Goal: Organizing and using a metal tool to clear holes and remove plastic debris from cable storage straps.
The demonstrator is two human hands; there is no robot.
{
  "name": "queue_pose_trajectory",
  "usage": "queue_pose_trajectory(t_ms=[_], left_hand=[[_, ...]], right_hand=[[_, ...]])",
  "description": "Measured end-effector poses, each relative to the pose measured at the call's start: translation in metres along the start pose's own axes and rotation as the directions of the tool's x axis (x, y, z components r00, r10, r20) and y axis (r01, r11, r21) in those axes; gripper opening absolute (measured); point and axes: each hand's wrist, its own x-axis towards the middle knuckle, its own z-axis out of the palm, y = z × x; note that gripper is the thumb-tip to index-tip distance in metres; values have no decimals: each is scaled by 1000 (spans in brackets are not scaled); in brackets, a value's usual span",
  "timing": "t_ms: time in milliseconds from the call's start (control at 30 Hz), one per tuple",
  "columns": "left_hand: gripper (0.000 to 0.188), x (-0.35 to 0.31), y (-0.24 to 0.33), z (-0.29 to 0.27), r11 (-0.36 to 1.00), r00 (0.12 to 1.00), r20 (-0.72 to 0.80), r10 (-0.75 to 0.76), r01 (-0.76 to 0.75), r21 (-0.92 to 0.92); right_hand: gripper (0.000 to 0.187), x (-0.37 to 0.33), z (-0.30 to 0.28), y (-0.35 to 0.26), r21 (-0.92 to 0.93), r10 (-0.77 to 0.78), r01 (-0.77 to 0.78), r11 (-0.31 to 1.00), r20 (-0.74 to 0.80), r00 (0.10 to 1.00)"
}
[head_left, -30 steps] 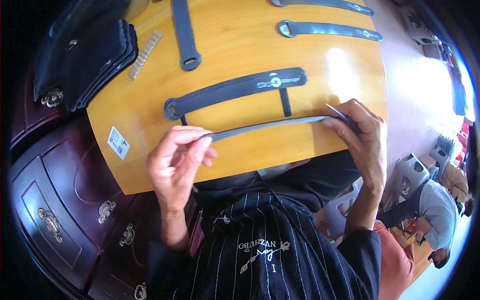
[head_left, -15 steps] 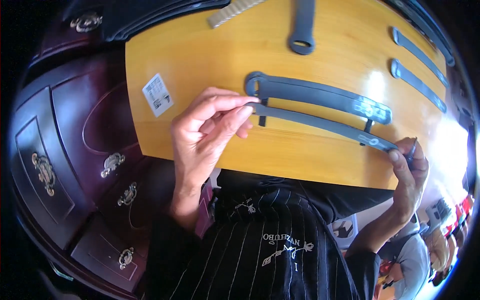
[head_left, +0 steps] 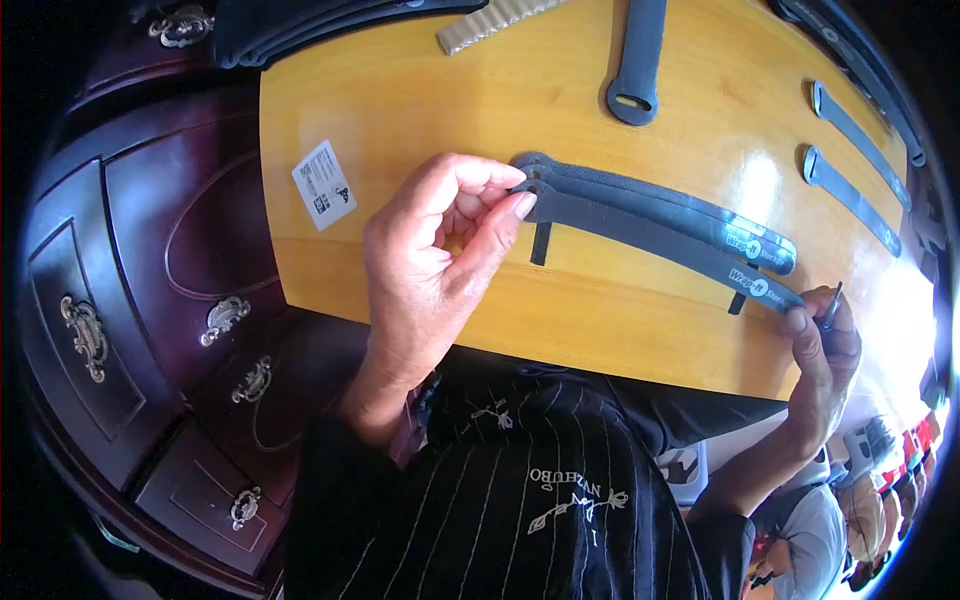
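My left hand [head_left: 430, 260] pinches the left end of a dark grey hook-and-loop strap [head_left: 640, 235] between thumb and fingertips. At the other end, close to its pale printing, my right hand [head_left: 825, 345] grips the same strap. A thin, dark pointed tool [head_left: 834, 305] pokes up from the right fingers; its kind is unclear. Just beyond the held strap, a wider strap [head_left: 670, 193] with a slotted round end lies along it, the two partly overlapping. Two short black strips, one at the left [head_left: 541, 243] and one at the right [head_left: 738, 302], show beneath them.
On the yellow wooden table [head_left: 400, 130] are a slotted grey strap [head_left: 635, 70], smaller straps [head_left: 853, 203] at right, a ribbed beige strip [head_left: 500, 22], folded black fabric [head_left: 300, 30] and a white label [head_left: 324, 185]. Dark drawers [head_left: 90, 330] stand left. People [head_left: 815, 530] are at lower right.
The held strap has come up closer to the wider strap behind it and now overlaps its edge. Its printed face shows more. Both hands keep their grip, and the whole view has shifted slightly.
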Motion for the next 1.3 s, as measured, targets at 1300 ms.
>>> queue_pose_trajectory(t_ms=[1300], left_hand=[[16, 2, 8, 7, 978, 998, 10, -67, 64, 199]], right_hand=[[26, 13, 14, -6, -53, 39, -41, 998, -54, 998]])
